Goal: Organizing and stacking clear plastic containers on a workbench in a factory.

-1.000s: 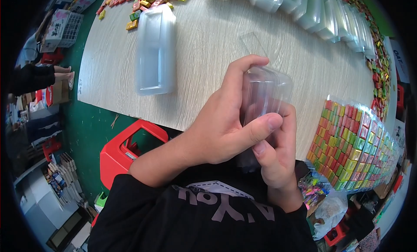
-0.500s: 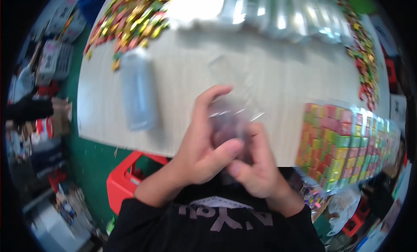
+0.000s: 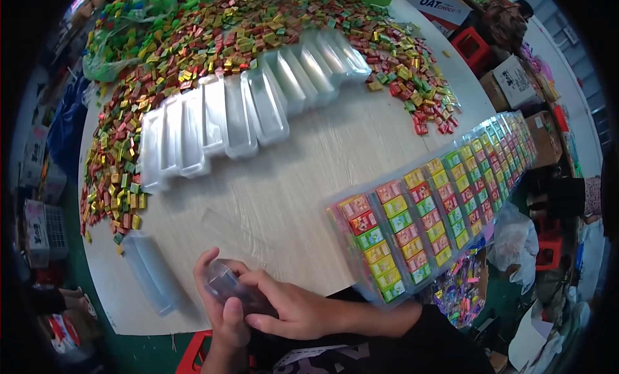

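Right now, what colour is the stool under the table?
Red: the plastic stool, seen in the head view.

The tabletop (image 3: 309, 174) is pale wood grain. Small candies (image 3: 193, 45) scattered over it are red, yellow, green and orange. The empty trays (image 3: 251, 103) are clear, colourless plastic. Filled packs (image 3: 419, 213) show rows of red, yellow and green squares.

Even, bright overhead light fell on the pale worktop (image 3: 309, 180), casting only soft shadows. Glare glinted off the clear plastic trays (image 3: 245, 109). The fisheye lens bent straight edges near the rim, where corners went black. The hands (image 3: 258, 303) were slightly blurred.
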A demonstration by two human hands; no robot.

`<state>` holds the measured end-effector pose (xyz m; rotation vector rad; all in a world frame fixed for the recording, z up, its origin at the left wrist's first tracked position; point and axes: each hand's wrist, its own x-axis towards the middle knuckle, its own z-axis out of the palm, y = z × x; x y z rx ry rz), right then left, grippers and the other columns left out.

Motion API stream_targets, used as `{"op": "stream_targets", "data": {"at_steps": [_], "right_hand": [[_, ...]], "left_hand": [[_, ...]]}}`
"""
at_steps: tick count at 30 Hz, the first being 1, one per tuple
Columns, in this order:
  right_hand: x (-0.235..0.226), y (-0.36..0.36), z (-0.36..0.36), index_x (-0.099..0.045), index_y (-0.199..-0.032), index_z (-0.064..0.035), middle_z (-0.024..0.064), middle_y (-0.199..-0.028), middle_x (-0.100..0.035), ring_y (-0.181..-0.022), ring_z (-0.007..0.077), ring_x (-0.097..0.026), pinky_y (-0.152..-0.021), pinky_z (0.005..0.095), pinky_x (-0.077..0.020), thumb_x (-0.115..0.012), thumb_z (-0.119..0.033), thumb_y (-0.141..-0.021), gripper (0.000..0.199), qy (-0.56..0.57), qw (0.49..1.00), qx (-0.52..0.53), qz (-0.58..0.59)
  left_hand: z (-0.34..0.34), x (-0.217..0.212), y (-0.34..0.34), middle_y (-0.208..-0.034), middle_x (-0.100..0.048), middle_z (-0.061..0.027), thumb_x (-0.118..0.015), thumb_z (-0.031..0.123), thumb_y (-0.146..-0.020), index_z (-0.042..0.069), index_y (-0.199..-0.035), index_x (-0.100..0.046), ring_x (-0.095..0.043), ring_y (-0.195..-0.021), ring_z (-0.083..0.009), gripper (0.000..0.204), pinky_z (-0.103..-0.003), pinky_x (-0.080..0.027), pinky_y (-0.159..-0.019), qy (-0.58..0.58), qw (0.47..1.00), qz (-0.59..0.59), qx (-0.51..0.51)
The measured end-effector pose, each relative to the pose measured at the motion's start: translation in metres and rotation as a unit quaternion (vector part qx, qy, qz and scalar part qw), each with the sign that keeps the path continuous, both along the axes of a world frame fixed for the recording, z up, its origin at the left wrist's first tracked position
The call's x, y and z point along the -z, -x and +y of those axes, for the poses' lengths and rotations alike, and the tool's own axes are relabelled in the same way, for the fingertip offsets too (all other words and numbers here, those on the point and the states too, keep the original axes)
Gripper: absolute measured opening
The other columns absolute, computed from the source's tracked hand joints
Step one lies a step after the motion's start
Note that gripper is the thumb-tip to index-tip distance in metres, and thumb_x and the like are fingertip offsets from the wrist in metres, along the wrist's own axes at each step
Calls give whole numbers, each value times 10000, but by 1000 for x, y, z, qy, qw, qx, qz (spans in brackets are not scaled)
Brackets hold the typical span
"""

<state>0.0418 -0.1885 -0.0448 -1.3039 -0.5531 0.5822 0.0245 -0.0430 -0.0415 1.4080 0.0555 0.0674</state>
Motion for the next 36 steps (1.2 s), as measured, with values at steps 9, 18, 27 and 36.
{"op": "stream_targets", "data": {"at_steps": [9,18,27,36], "right_hand": [[-2,-4,-2,-272,-1270,10,199,-1083,-480,-982,276,-544,-854,365,-414,-525,-226,-929,486,-2,999,-42,27],[-5,-3,-4,-272,-1271,16,196,-1041,-485,-931,258,-545,-810,358,-420,-535,-254,-926,511,-3,998,-36,52],[-8,-3,-5,-282,-1269,0,243,-988,-526,-868,316,-591,-773,382,-443,-519,-292,-917,516,16,999,-26,29],[-6,-1,2,-285,-1268,-7,222,-959,-528,-832,300,-587,-750,377,-447,-569,-284,-891,548,29,1000,-10,-4]], "left_hand": [[1,-1,-1,-956,-505,-132,-611,471,-822,3,-1362,-212,-504,-792,-153,819,-251,-424,-688,2,1000,2,0],[0,-1,1,-963,-502,-117,-626,503,-809,2,-1360,-211,-509,-796,-151,852,-252,-432,-688,11,1000,5,5],[0,-1,1,-964,-497,-118,-623,499,-811,4,-1365,-206,-507,-797,-153,852,-253,-433,-686,1,1000,11,2],[6,-5,4,-1013,-501,-115,-624,541,-800,8,-1377,-188,-515,-863,-171,898,-279,-436,-769,2,1000,15,8]]}}
